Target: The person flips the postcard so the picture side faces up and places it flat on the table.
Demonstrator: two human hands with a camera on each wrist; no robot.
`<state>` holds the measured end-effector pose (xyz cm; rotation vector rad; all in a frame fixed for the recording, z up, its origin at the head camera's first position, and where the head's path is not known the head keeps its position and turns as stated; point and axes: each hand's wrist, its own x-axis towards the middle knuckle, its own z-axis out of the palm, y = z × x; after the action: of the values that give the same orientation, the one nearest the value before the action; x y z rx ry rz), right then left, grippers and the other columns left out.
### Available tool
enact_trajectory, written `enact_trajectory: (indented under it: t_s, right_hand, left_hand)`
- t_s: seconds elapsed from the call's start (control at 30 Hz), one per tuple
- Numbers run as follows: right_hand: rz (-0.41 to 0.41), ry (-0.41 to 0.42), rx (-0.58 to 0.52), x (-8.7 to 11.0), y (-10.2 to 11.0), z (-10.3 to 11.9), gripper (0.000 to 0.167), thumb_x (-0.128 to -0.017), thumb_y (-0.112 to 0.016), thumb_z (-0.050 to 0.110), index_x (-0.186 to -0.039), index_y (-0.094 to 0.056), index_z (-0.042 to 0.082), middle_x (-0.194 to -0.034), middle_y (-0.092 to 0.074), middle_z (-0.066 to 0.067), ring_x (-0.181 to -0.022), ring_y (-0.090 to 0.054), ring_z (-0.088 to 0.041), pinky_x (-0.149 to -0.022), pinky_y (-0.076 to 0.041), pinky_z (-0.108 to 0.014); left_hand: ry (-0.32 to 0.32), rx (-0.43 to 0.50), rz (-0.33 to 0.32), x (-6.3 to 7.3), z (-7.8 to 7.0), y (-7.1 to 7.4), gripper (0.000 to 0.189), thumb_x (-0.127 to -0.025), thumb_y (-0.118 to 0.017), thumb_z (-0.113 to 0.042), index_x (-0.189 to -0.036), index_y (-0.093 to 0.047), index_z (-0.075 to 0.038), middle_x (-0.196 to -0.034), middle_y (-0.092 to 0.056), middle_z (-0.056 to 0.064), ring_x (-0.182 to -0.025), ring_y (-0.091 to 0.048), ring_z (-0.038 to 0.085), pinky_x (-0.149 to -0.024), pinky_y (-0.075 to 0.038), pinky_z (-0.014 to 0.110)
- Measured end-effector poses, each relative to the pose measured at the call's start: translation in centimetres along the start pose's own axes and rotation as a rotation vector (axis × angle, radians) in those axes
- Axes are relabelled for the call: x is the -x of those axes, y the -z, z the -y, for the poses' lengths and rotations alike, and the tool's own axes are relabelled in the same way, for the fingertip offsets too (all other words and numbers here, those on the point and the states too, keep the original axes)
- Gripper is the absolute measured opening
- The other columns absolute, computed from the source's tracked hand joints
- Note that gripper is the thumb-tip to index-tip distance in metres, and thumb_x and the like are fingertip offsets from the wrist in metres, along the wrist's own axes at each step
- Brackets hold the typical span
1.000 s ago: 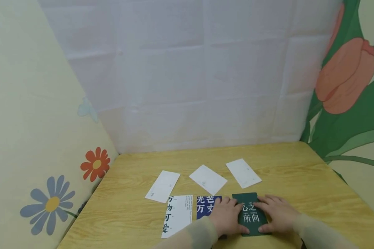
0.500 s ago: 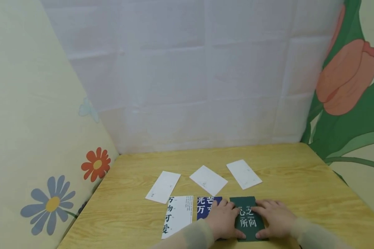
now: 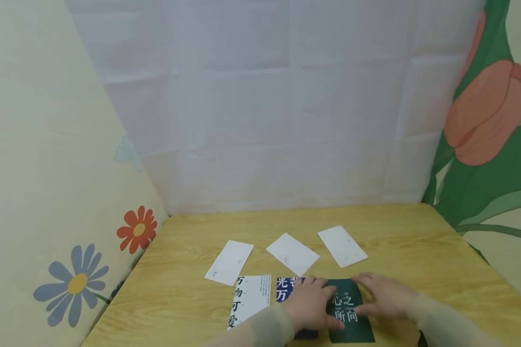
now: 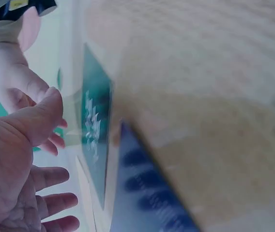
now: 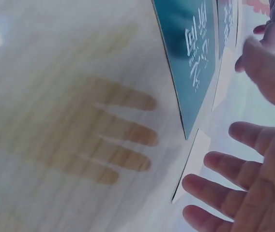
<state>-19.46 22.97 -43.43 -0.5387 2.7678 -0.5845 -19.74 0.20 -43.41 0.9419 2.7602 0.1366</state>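
A dark green card (image 3: 351,330) with white Chinese characters lies flat on the table, at the right end of the near row. My left hand (image 3: 310,304) hovers over its left edge and partly hides the blue card (image 3: 283,289) beside it. At the green card's right edge is my right hand (image 3: 387,296), fingers spread and thumb over the printed characters. In the right wrist view, the fingers (image 5: 224,203) stand clear of the tabletop, their shadow or reflection showing on the wood. Neither hand holds anything; the left wrist view shows the left fingers (image 4: 60,200) apart from the cards.
A white card (image 3: 253,295) with dark characters lies left of the blue one, partly behind the left sleeve. Behind the row lie three mostly blank white cards (image 3: 229,262), turned at different angles on the wooden table (image 3: 169,289). A white cloth (image 3: 286,120) hangs behind the table.
The green card has slid toward the near edge and lines up more closely with the row. Both hands were at its sides; now the right hand has loosened from it. The view has shifted slightly.
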Motion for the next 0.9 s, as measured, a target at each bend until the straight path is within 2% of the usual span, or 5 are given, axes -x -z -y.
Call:
enact_trajectory:
  t_s: [0.1, 0.23, 0.47, 0.67, 0.9]
  right_hand:
    - [-0.032, -0.002, -0.012, -0.8, 0.2, 0.0, 0.074, -0.077, -0.074, 0.052, -0.134, -0.053, 0.009, -0.133, -0.053, -0.017, -0.121, -0.050, -0.040, -0.098, -0.038, -0.061]
    - [-0.038, -0.051, -0.052, -2.1, 0.8, 0.4, 0.070, -0.080, -0.074, 0.047, -0.134, -0.053, 0.008, -0.134, -0.053, -0.017, -0.124, -0.048, -0.039, -0.099, -0.036, -0.061]
    - [-0.140, -0.131, -0.112, -4.5, 1.9, 0.5, 0.062, -0.087, -0.069, 0.033, -0.132, -0.050, -0.005, -0.131, -0.050, -0.030, -0.122, -0.046, -0.046, -0.098, -0.037, -0.060]
    - [-0.192, -0.252, -0.244, -6.3, 2.5, -0.4, 0.067, -0.089, -0.066, 0.031, -0.135, -0.041, -0.012, -0.134, -0.044, -0.035, -0.121, -0.045, -0.049, -0.097, -0.038, -0.059]
    - [-0.200, -0.345, -0.345, -7.7, 2.9, -0.7, 0.069, -0.088, -0.067, 0.026, -0.136, -0.037, -0.014, -0.137, -0.040, -0.037, -0.122, -0.042, -0.051, -0.099, -0.037, -0.059]
  left_hand:
    - [0.034, 0.029, -0.025, 0.2, 0.4, 0.7, 0.077, -0.077, -0.061, -0.071, -0.139, -0.051, -0.027, -0.141, -0.048, -0.003, -0.128, -0.042, 0.022, -0.102, -0.036, 0.051]
    - [0.089, 0.092, -0.037, 0.1, 1.4, 1.9, 0.075, -0.079, -0.062, -0.067, -0.139, -0.052, -0.023, -0.139, -0.050, 0.000, -0.127, -0.044, 0.026, -0.102, -0.036, 0.053]
    - [0.147, 0.191, -0.100, -1.7, 2.9, 2.6, 0.066, -0.087, -0.059, -0.059, -0.137, -0.054, -0.016, -0.134, -0.055, 0.006, -0.125, -0.047, 0.031, -0.101, -0.037, 0.052]
    - [0.195, 0.224, -0.154, -3.7, 2.5, 3.0, 0.061, -0.089, -0.058, -0.054, -0.135, -0.056, -0.015, -0.132, -0.057, 0.007, -0.123, -0.049, 0.033, -0.099, -0.040, 0.051]
    - [0.277, 0.314, -0.137, -5.9, 1.7, 3.0, 0.059, -0.090, -0.057, -0.054, -0.136, -0.055, -0.017, -0.137, -0.054, 0.006, -0.128, -0.045, 0.031, -0.103, -0.035, 0.052]
